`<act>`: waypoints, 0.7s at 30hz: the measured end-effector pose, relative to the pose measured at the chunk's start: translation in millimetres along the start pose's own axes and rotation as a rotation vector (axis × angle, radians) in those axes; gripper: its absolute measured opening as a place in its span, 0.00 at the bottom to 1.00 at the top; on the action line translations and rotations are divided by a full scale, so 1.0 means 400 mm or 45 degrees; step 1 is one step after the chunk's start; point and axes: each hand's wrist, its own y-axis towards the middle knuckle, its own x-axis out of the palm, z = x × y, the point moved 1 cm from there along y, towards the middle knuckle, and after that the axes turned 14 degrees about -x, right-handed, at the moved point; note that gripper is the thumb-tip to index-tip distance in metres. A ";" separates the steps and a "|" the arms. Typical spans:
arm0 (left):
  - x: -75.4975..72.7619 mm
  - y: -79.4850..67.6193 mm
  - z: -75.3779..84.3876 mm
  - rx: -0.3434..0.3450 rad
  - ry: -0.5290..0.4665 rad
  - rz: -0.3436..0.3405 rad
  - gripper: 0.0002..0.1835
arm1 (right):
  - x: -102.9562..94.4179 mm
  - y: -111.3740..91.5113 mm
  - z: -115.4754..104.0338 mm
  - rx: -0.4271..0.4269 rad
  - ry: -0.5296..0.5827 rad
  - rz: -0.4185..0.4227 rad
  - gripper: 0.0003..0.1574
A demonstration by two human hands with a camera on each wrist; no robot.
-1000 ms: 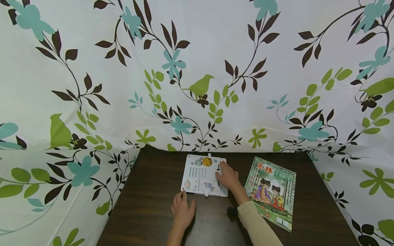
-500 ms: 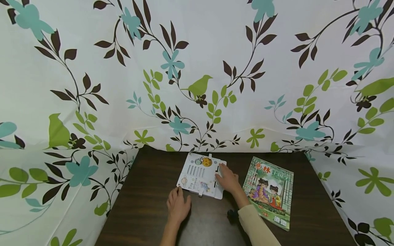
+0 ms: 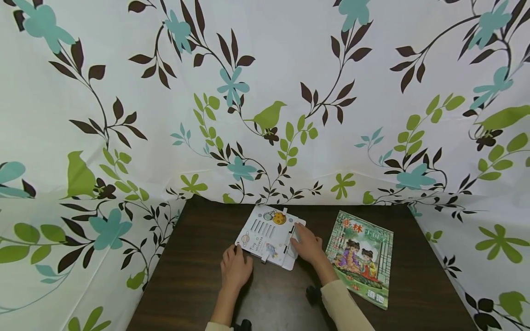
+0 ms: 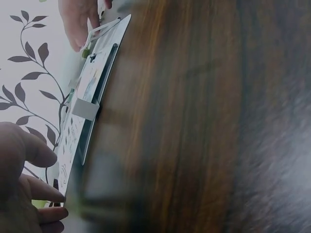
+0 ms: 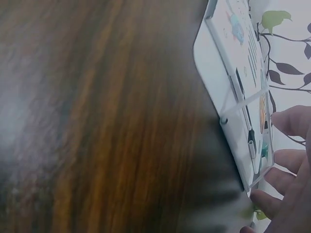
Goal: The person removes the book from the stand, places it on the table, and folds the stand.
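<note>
A white book stand, printed with planets, a rocket and "Tiny universe", lies at an angle on the dark table. My right hand holds its right edge, thumb over the printed face. In the right wrist view, the fingers curl at a corner, by a clear bracket along that side. Loosely spread, my left hand touches the near left corner with its fingertips. The left wrist view shows that thumb apart from the fingers, and a small flat clip on the near edge.
A green magazine with two illustrated figures lies right of the stand. The brown wood-grain table backs onto a hanging cloth with leaves and birds. Small black devices sit at the wrists.
The book stand has turned clockwise, its near left corner moving up and left and its near right corner coming toward me. My left hand has followed that corner leftward.
</note>
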 end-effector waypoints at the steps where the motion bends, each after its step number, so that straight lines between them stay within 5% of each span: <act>1: -0.003 0.002 0.001 0.004 0.013 -0.002 0.34 | -0.001 -0.004 -0.002 -0.012 -0.007 0.002 0.40; 21: -0.008 0.109 0.004 0.215 0.290 0.027 0.31 | 0.028 -0.078 -0.011 -0.048 -0.012 0.069 0.44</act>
